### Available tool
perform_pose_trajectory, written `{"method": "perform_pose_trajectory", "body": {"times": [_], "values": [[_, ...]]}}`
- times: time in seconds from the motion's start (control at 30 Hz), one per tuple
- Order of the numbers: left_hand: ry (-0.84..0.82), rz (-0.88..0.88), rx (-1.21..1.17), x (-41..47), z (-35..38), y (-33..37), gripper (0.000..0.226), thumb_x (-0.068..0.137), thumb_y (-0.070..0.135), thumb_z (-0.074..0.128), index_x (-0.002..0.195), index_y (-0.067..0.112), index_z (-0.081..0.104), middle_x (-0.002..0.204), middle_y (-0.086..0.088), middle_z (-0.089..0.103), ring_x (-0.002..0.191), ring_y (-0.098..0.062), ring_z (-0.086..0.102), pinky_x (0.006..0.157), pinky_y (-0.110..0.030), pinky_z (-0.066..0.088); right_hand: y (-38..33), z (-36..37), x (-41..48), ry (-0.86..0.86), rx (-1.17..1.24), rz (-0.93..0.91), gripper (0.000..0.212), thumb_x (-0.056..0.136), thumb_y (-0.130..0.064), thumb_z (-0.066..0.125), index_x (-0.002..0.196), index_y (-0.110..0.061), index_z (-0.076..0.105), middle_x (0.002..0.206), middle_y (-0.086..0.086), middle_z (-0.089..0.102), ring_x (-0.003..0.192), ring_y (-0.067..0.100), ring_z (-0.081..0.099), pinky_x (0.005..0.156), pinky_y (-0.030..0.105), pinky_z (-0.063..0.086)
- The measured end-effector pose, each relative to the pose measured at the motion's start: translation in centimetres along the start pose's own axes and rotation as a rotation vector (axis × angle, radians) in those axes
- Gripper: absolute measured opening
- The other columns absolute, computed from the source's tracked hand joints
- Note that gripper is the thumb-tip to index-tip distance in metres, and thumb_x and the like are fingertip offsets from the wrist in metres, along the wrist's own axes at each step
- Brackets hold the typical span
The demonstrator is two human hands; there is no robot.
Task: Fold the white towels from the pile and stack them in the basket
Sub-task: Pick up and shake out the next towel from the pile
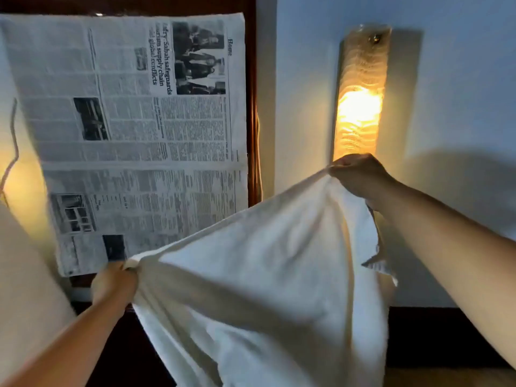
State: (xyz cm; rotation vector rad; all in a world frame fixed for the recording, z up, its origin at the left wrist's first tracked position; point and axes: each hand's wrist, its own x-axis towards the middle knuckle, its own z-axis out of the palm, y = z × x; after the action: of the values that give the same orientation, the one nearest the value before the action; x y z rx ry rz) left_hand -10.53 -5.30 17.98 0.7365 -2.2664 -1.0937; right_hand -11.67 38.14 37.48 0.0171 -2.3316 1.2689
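A white towel (pixel 268 275) hangs stretched in the air in front of me, its top edge slanting up from left to right. My left hand (pixel 113 283) grips its lower-left corner in a fist. Higher up, my right hand (pixel 360 177) pinches the other corner, level with the bottom of the wall lamp. The cloth droops from both hands and runs out of the bottom of the view. Neither the pile nor the basket is in view.
A newspaper sheet (pixel 134 129) covers a dark wood-framed panel (pixel 252 107) on the wall at left. A lit vertical wall lamp (pixel 360 93) glows at right. Pale fabric (pixel 25 275) fills the left edge. A dark wooden ledge (pixel 435 336) runs below the wall.
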Motion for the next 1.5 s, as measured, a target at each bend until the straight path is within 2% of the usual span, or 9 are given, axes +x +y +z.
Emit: {"method": "perform_pose_trajectory", "body": {"times": [0.17,0.37,0.53,0.6,0.73,0.9,1.07,1.23,1.5], "values": [[0.003,0.549,-0.168,1.1,-2.6,12.6,0.024,0.085,0.029,0.053,0.071,0.012,0.064,0.062,-0.007,0.057,0.071,-0.035,0.065,0.061,-0.037,0.046,-3.1,9.9,-6.1,-0.668,-0.292,-0.159,0.084,0.075,-0.051,0.081,0.147,-0.03,0.043,0.13,-0.016,0.049,0.116,0.005,0.052,0.092,0.023,0.04],[0.074,1.083,0.013,3.3,-9.7,18.7,0.041,0.084,0.051,0.066,0.061,0.018,0.058,0.055,0.003,0.05,0.056,-0.013,0.05,0.052,-0.03,0.039,-9.0,20.7,-6.7,-0.473,-0.052,-0.38,0.044,0.086,-0.061,0.066,0.111,-0.025,0.071,0.099,-0.011,0.072,0.092,0.011,0.066,0.082,0.03,0.051],[0.052,0.926,0.117,7.5,-14.8,11.3,0.046,0.072,0.063,0.078,0.081,0.019,0.068,0.077,-0.007,0.067,0.07,-0.024,0.061,0.063,-0.037,0.05,-14.1,25.7,-5.9,-0.353,0.23,-0.401,0.021,0.096,-0.037,0.063,0.089,-0.017,0.07,0.056,-0.012,0.05,0.046,-0.001,0.043,0.046,0.018,0.033],[-0.019,0.833,0.062,7.4,-14.7,7.4,0.023,0.075,0.039,0.085,0.087,0.029,0.068,0.085,0.005,0.069,0.069,-0.006,0.059,0.063,-0.016,0.047,-15.8,26.7,-6.2,-0.368,0.303,-0.446,0.01,0.094,-0.027,0.065,0.089,-0.021,0.071,0.059,-0.013,0.055,0.048,-0.004,0.046,0.049,0.017,0.036],[-0.109,0.533,0.218,9.9,-11.1,0.3,0.02,0.095,0.034,0.069,0.09,0.015,0.064,0.081,-0.004,0.066,0.077,-0.027,0.063,0.064,-0.034,0.046,-17.0,26.5,-6.7,-0.377,0.504,-0.298,0.021,0.087,-0.018,0.059,0.067,-0.024,0.067,0.06,-0.012,0.066,0.063,0.009,0.064,0.059,0.023,0.048],[-0.092,0.31,0.03,8.8,-8.8,-6.3,0.033,0.107,0.029,0.044,0.089,0.008,0.062,0.077,-0.01,0.058,0.076,-0.031,0.057,0.058,-0.029,0.036,-10.8,19.9,-4.2,-0.416,0.321,-0.124,0.023,0.084,-0.038,0.075,0.095,-0.017,0.074,0.096,0.006,0.076,0.089,0.029,0.073,0.086,0.046,0.059],[-0.044,0.595,-0.166,1.0,-7.4,2.7,0.033,0.097,0.034,0.053,0.065,0.032,0.051,0.054,0.011,0.046,0.052,-0.003,0.039,0.055,-0.029,0.033,-3.0,14.1,-5.5,-0.847,-0.765,-0.187,0.04,0.083,-0.061,0.068,0.079,-0.021,0.065,0.082,-0.003,0.064,0.075,0.013,0.057,0.065,0.028,0.04],[-0.293,1.01,-0.025,-11.1,-5.5,12.9,0.025,0.101,0.024,0.055,0.076,0.025,0.057,0.061,0.008,0.051,0.056,-0.003,0.046,0.053,-0.021,0.036,0.5,10.9,-12.4,-0.925,-0.45,-0.316,0.06,0.073,-0.068,0.073,0.123,-0.037,0.061,0.117,-0.018,0.062,0.107,0.006,0.059,0.102,0.03,0.046],[-0.399,1.008,0.019,-18.3,-2.0,16.3,0.033,0.083,0.051,0.076,0.071,0.023,0.061,0.06,0.006,0.052,0.057,-0.009,0.048,0.052,-0.02,0.031,5.4,1.1,-14.1,-0.507,0.023,-0.131,0.027,0.095,-0.031,0.064,0.082,-0.008,0.071,0.066,-0.004,0.055,0.061,0.008,0.048,0.06,0.028,0.036]]}}
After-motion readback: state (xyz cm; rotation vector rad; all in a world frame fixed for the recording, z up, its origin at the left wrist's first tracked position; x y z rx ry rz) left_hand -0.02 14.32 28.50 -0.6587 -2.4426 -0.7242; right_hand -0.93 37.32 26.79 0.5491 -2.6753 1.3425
